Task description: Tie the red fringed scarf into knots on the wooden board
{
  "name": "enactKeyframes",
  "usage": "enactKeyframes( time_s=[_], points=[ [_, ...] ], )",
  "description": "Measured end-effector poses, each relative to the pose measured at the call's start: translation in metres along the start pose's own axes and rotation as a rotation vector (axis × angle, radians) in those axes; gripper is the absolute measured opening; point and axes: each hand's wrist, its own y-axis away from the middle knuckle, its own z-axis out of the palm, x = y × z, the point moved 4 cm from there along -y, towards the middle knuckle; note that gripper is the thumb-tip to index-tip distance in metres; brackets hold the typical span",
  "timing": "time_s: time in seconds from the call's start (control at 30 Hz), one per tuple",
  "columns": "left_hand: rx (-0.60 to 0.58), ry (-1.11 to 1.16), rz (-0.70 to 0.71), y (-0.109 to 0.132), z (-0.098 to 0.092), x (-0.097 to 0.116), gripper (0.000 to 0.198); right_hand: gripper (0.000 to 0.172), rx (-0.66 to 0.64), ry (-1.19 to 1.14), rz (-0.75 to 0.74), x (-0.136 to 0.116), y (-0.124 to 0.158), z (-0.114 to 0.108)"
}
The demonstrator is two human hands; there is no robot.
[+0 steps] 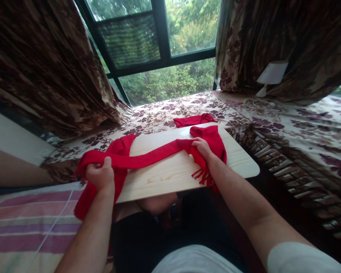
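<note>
Gripping the red scarf (156,154) with my left hand (100,175) and right hand (202,147), I hold a band of it stretched between them across the pale wooden table (153,180). Past the far edge, more red cloth (193,120) lies on the flowered cover (156,114) by the window (162,34).

2 hands (101,175) hold red scarf (153,156) | pale tabletop (159,177) beneath | window (193,28) beyond | lamp (272,72) right

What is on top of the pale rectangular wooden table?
On the table lies part of a red fringed cloth scarf, held in the bare left hand and right hand. What lies beneath its folds is covered and cannot be seen.
</note>
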Motion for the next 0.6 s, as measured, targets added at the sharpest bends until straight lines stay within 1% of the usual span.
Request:
enactKeyframes(
  time_s=[0.07,0.13,0.17,0.23,0.3,0.33,0.4,0.43,0.5,0.53,0.57,0.6],
  points=[
    [0.057,-0.163,0.131,-0.006,-0.009,-0.004,0.026,0.022,0.002,0.010,-0.005,0.000,0.000,-0.001],
    [0.032,-0.258,0.205,-0.012,-0.014,-0.009,0.027,0.021,0.004,0.013,-0.005,0.001,-0.001,-0.002],
    [0.016,-0.295,0.212,-0.015,-0.016,-0.012,0.029,0.020,0.002,0.009,-0.003,0.001,-0.001,-0.002],
    [-0.013,-0.354,0.165,-0.021,-0.021,-0.019,0.033,0.020,-0.003,-0.004,0.000,0.002,-0.003,-0.002],
    [-0.043,-0.375,0.060,-0.025,-0.027,-0.028,0.035,0.021,-0.002,-0.009,-0.001,0.003,-0.004,-0.002],
    [-0.040,-0.368,0.005,-0.024,-0.030,-0.032,0.034,0.021,0.001,-0.004,-0.004,0.003,-0.005,-0.003],
    [0.015,-0.343,-0.065,-0.019,-0.038,-0.037,0.033,0.022,0.010,0.014,-0.012,0.004,-0.006,-0.003],
    [0.054,-0.333,-0.065,-0.015,-0.041,-0.037,0.032,0.022,0.013,0.025,-0.016,0.004,-0.007,-0.004],
    [0.112,-0.321,0.008,-0.001,-0.042,-0.031,0.029,0.024,0.016,0.051,-0.020,0.005,-0.008,-0.004],
    [0.097,-0.316,0.073,0.007,-0.039,-0.026,0.027,0.025,0.019,0.065,-0.020,0.006,-0.009,-0.005],
    [0.042,-0.308,0.149,0.016,-0.033,-0.019,0.025,0.027,0.022,0.079,-0.020,0.007,-0.010,-0.005],
    [-0.039,-0.294,0.232,0.025,-0.025,-0.013,0.023,0.028,0.024,0.090,-0.020,0.007,-0.010,-0.005]
  ],
)
